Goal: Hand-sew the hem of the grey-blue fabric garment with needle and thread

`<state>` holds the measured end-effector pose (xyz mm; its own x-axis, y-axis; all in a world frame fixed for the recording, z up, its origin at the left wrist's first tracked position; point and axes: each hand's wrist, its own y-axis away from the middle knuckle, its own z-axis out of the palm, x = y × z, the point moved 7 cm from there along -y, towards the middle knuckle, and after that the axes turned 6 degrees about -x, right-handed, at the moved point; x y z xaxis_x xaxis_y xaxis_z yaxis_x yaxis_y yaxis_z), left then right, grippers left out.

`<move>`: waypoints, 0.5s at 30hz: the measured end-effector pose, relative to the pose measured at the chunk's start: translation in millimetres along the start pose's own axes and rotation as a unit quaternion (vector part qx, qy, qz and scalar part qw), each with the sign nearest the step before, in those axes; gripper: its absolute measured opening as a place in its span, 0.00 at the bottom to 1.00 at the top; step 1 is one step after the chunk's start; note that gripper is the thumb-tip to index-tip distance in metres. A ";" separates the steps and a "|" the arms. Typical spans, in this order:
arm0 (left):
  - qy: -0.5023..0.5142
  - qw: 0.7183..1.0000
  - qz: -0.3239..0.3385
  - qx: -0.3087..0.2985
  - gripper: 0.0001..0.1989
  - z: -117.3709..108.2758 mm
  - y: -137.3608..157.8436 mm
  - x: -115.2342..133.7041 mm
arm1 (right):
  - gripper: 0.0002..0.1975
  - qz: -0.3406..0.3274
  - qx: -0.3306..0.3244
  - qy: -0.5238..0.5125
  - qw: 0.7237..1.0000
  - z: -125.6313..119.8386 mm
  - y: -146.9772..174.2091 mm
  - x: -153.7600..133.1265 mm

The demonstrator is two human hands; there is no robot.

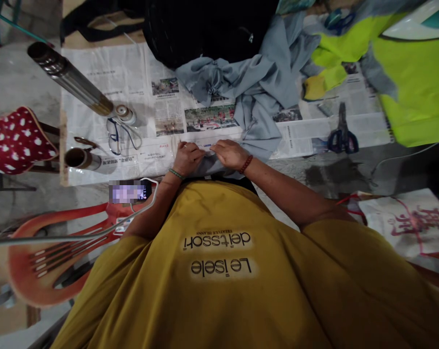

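Observation:
At the table's near edge, close to my waist, my left hand [188, 157] and my right hand [230, 154] face each other with fingertips nearly meeting. Both are closed in a pinch on the edge of a grey cloth [277, 63]. A part of it hangs below my hands, and the rest trails from behind my right hand across the table in loose folds. Whether a needle or another small tool is between the fingertips is too small to tell. A green bracelet circles my left wrist and a red beaded one my right.
Newspaper [132, 63] covers the table. On it lie scissors [343, 133], glasses [119, 135], a tilted-looking steel flask [74, 80], an open cup [79, 159] and a black bundle [205, 29]. An iron [423, 24] rests on yellow-green fabric [415, 87]. An orange chair [55, 220] stands left.

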<state>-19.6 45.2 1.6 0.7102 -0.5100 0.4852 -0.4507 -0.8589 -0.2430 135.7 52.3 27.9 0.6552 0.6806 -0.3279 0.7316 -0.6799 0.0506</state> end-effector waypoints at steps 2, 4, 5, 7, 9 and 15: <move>0.021 1.000 -0.011 0.005 0.08 -1.6 -0.4 -1.7 | 0.18 -0.009 0.008 -0.034 0.999 -3.9 -5.6 -2.8; 0.041 0.999 -0.019 0.008 0.07 -3.1 -0.8 -2.7 | 0.18 0.000 0.023 -0.089 0.996 -6.3 -12.5 -3.7; 0.049 0.999 -0.022 0.009 0.06 -3.5 -1.0 -3.0 | 0.18 0.018 0.035 -0.122 0.992 -7.1 -16.2 -2.7; 0.062 0.998 -0.028 0.003 0.06 -3.7 -1.7 -3.0 | 0.17 0.076 0.060 -0.200 0.975 -7.5 -22.9 2.1; 0.070 0.997 -0.037 -0.005 0.06 -3.9 -2.6 -3.1 | 0.15 0.138 0.073 -0.282 0.947 -5.1 -28.2 7.4; 0.081 0.995 -0.048 -0.014 0.07 -7.0 -4.2 -2.7 | 0.05 0.217 0.013 -0.427 0.878 4.3 -39.9 12.0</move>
<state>-23.5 50.5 7.2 0.6555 -0.4089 0.6349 -0.4004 -0.9010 -0.1668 113.6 86.4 17.9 0.4824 -0.0892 -0.8714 0.4374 -0.8374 0.3279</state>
